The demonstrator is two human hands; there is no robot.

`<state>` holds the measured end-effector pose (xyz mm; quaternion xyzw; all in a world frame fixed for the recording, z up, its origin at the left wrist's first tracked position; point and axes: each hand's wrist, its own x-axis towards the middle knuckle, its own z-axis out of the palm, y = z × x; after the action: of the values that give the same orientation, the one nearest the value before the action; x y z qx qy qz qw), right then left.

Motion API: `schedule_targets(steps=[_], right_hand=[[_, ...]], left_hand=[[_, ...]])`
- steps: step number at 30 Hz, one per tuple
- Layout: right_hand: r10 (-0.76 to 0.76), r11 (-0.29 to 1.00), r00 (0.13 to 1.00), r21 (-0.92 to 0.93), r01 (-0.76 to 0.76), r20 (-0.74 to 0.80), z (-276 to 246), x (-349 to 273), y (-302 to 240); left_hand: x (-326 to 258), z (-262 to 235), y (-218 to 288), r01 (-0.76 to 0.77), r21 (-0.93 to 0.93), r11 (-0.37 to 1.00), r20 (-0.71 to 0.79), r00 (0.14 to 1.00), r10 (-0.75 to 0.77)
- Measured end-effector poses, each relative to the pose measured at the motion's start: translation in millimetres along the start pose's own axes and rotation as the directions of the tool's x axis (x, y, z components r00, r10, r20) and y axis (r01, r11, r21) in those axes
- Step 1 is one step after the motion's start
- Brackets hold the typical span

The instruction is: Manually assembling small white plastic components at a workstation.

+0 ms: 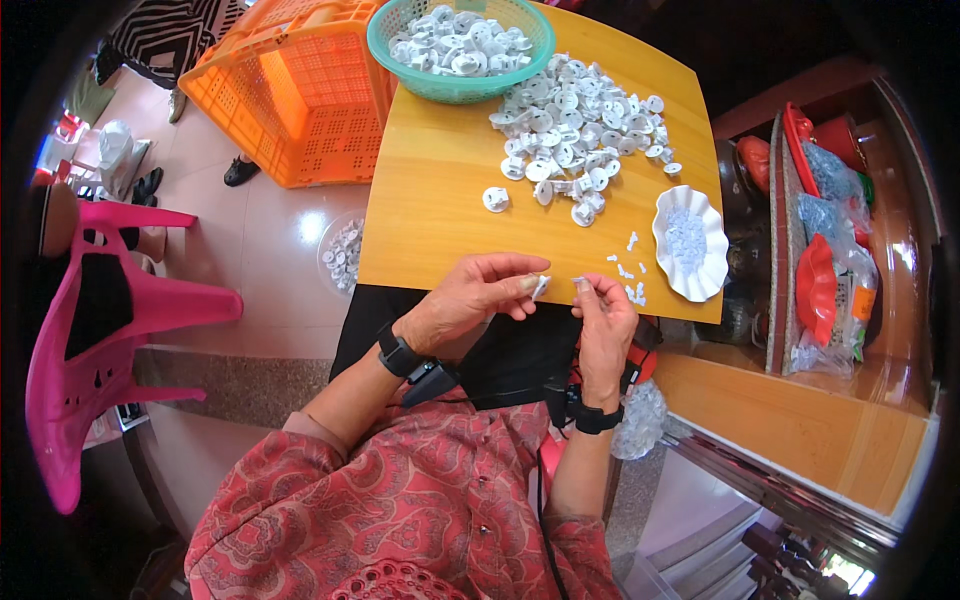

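The left hand (478,290) pinches a white, flat-looking plastic part (541,288) between thumb and fingers. The part sits tilted, its upper end leaning toward the right; in the view it lies at the near edge of the table. The right hand (606,318) pinches a tiny, pale plastic piece (579,280) at its fingertips. The fingers hide most of this piece, so its long axis cannot be told.

Governing relation: the pale piece lies directly to the right of the white part, at nearly the same level in the view. A narrow gap separates them; they do not touch. The left hand reaches in with its back upward and fingers pointing right. The right hand stands more upright, fingers pointing away from the body.

Beyond the right hand, loose white plastic pieces (638,293) lie on the yellow wooden table (430,200). To their right stands a white, scalloped dish (713,262) of similar small pieces. Farther out lies a pile of white, round-headed plastic parts (580,120), with a green, perforated plastic basket (450,91) of like parts at the far edge.
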<state>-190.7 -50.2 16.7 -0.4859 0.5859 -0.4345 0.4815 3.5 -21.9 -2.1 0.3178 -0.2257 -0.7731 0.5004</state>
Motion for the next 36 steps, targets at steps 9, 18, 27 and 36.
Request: schedule_targets(steps=[9, 18, 27, 36], right_hand=[[-0.007, 0.998, 0.993, 0.061, 0.000, 0.115, 8.5, -5.9, -4.5], [0.021, 0.999, 1.000, 0.024, -0.021, 0.017, 9.5, -6.9, -5.6], [-0.042, 0.983, 0.999, 0.177, 0.039, 0.016, 22.6, -20.2, -17.5], [-0.328, 0.916, 0.945, -0.244, 0.320, 0.006, 25.2, -27.3, -19.7]], left_hand=[[10.2, 7.9, -2.7, 0.020, 0.108, 0.994, 0.052, 0.998, -0.025], [14.3, -2.7, -7.0, 0.012, -0.022, 1.000, 0.059, 0.998, -0.011], [14.9, -3.9, -7.6, -0.019, -0.106, 0.994, 0.068, 0.997, 0.026], [11.5, -5.5, -8.3, -0.011, -0.197, 0.980, 0.081, 0.996, 0.027]])
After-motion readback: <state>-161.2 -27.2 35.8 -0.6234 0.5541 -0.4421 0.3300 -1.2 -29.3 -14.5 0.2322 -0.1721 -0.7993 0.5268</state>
